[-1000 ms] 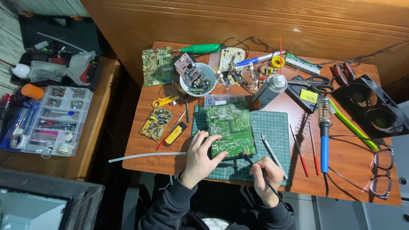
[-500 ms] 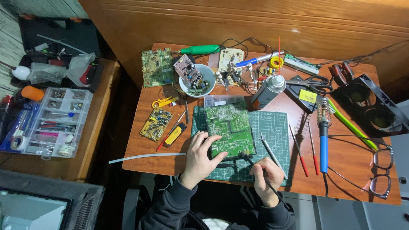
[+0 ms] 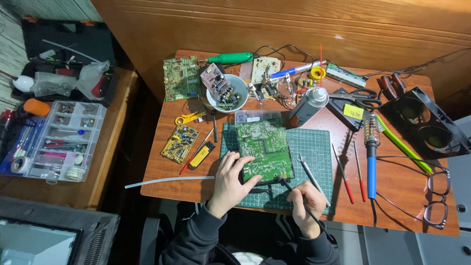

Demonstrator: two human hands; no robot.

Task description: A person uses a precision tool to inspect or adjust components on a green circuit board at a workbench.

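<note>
1. The green circuit board [image 3: 263,151] sits on the green cutting mat [image 3: 309,147], near the middle of the desk's [image 3: 167,172] front edge, tilted a bit off the mat's grid.
2. The left hand [image 3: 230,182] is on the board's front-left corner, fingers spread and curled over the edge, pinning it down more than gripping it.
3. The right hand [image 3: 305,206] is closed pen-style around a thin black tool [image 3: 294,195]. Its tip touches the board at the front-right corner. Can't make out exactly what kind of tool it is.
4. Just right of the board, a slim grey probe [image 3: 314,179] lies loose on the mat.
5. Further right on the bare wood: two red-handled screwdrivers [image 3: 343,174], then a blue-handled soldering iron [image 3: 371,159], tip pointing towards the back.
6. Left of the mat there's a small yellow board [image 3: 180,143], a yellow lighter-shaped thing [image 3: 201,154] and a long white strip [image 3: 169,181] hanging off the front-left corner.
7. Back edge is a mess: white bowl [image 3: 226,100] full of parts, a spray can [image 3: 308,106], black scissors [image 3: 355,98], another green board [image 3: 181,77] at the back-left.
8. Glasses [image 3: 436,196] near the front-right corner.
</note>
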